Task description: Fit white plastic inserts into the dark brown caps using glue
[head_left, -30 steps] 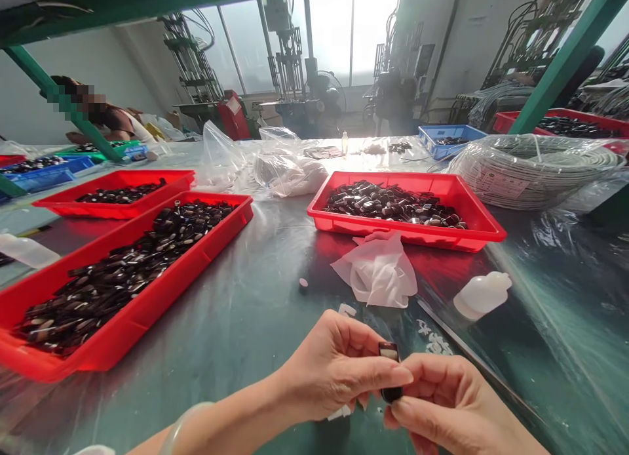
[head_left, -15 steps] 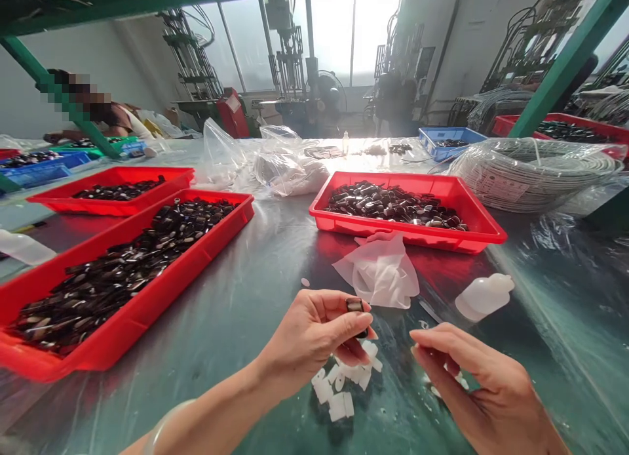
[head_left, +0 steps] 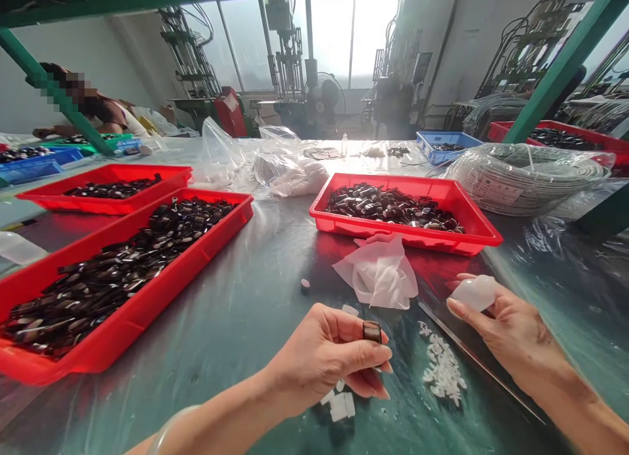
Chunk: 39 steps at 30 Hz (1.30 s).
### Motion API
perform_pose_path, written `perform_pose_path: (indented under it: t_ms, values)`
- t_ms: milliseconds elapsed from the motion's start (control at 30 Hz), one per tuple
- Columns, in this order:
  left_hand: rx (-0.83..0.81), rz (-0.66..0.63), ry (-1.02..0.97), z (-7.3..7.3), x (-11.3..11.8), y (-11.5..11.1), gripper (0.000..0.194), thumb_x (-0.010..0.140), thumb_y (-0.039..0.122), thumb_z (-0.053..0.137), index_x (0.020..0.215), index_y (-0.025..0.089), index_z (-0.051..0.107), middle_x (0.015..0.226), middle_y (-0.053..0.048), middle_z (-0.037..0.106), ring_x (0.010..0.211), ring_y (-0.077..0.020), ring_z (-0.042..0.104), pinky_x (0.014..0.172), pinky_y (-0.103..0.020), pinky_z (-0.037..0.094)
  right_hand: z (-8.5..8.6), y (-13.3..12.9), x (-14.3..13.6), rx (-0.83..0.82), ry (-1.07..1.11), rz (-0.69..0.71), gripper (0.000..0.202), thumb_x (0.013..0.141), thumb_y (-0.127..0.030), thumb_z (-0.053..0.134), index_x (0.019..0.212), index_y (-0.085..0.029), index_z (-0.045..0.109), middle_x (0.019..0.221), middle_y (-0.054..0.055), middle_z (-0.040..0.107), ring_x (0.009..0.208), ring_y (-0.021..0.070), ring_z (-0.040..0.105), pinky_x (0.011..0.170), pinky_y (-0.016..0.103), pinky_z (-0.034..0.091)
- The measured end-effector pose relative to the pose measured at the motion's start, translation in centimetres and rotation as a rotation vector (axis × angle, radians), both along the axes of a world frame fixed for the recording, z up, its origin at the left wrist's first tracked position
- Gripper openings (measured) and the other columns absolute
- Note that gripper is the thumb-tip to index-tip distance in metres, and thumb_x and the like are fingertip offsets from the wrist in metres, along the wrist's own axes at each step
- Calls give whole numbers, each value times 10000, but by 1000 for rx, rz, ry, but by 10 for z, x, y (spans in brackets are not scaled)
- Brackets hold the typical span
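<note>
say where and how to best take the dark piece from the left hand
I'd pinch the dark piece by its exposed upper end, probably coming from above. That end shows over the thumb of the left hand, while thumb and fingers cover most of the rest; the right hand holds a white bottle, so it should free itself first.
</note>
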<state>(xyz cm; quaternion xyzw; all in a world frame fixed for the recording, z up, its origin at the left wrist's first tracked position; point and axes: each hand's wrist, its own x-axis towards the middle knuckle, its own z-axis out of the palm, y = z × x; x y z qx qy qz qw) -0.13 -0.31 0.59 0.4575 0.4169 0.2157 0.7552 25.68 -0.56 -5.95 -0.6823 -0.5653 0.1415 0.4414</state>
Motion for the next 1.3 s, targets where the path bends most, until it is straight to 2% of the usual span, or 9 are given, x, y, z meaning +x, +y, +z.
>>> perform_pose_path:
  t_ms: [67, 133, 267, 400, 600, 867, 1133, 1300]
  values:
    - [-30, -53, -9, -1, 0, -3, 207, 661, 271, 693, 756, 91, 656, 659, -35, 636, 501, -103, 621, 447, -147, 463, 7, -4, -10, -9, -132, -19, 330, 735, -395, 599, 997, -196, 604, 850, 45, 692, 691, 198, 638, 579, 295, 480]
    - [-69, -131, -36, -3, 0, -5, 196, 647, 265, 700, 731, 91, 666, 614, -19, 614, 439, -84, 583, 404, -142, 433, 18, -12, -22, 127, -272, 27, 332, 756, -352, 580, 1058, -216, 582, 941, 44, 674, 798, 212, 625, 665, 327, 475]
    - [-105, -265, -50, -7, 1, -10, 142, 659, 244, 686, 677, 103, 681, 598, 0, 596, 393, -39, 504, 379, -128, 389, 35, -29, -39, 414, -499, 253, 378, 792, -153, 496, 1159, -234, 532, 980, 57, 645, 941, 241, 572, 801, 406, 401]
    - [-130, -287, -2, -10, 2, -12, 182, 640, 273, 713, 727, 114, 698, 584, 18, 583, 421, -21, 473, 439, -118, 418, 41, -41, -44, 471, -642, 365, 474, 766, -36, 462, 1189, -244, 510, 992, 50, 657, 984, 251, 563, 824, 422, 379]
    - [-167, -314, 32, -11, 5, -13, 212, 609, 286, 735, 723, 109, 701, 542, 34, 538, 468, -35, 462, 478, -120, 435, 37, -50, -49, 432, -689, 326, 423, 822, -84, 419, 1171, -298, 527, 1012, 22, 672, 1001, 240, 557, 872, 453, 344]
    - [-125, -343, 54, -11, 5, -14, 178, 633, 280, 718, 688, 113, 694, 530, 36, 520, 463, -35, 450, 456, -111, 417, 34, -50, -46, 496, -844, 448, 362, 868, -205, 362, 1187, -238, 529, 1054, 43, 664, 991, 261, 542, 855, 469, 313]
    - [-115, -361, 39, -10, 4, -13, 179, 650, 284, 700, 657, 108, 671, 522, 41, 501, 448, -29, 447, 450, -107, 420, 34, -55, -53, 454, -692, 414, 343, 886, -146, 337, 1126, -244, 561, 1016, 48, 673, 1006, 266, 525, 860, 506, 310]
    - [-133, -353, 39, -11, 3, -11, 203, 629, 296, 715, 663, 100, 675, 565, 21, 558, 454, -37, 477, 452, -123, 432, 32, -52, -45, 510, -736, 459, 331, 895, -277, 357, 1153, -243, 563, 1050, 57, 652, 1024, 275, 509, 869, 496, 317]
